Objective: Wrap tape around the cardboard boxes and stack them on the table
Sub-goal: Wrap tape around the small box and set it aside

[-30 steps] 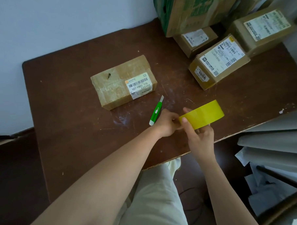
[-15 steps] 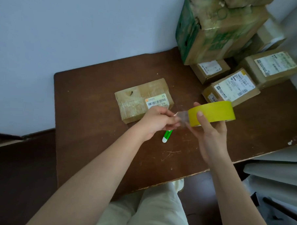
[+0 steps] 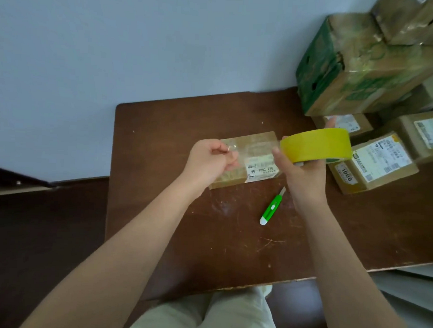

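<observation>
Above the taped cardboard box (image 3: 250, 160) lying on the table (image 3: 162, 126), the left hand (image 3: 208, 161) pinches the clear tape end while the right hand (image 3: 304, 172) grips the yellow tape roll (image 3: 315, 144); bare tabletop stretches nearward from the box, past a green cutter (image 3: 270, 210).

Both forearms extended over the table, hands raised above it.
Left hand (image 3: 209, 161) fingers curled, pinching the tape end; right hand (image 3: 303, 173) grips the tape roll (image 3: 315, 144), thumb on its outer face.
</observation>
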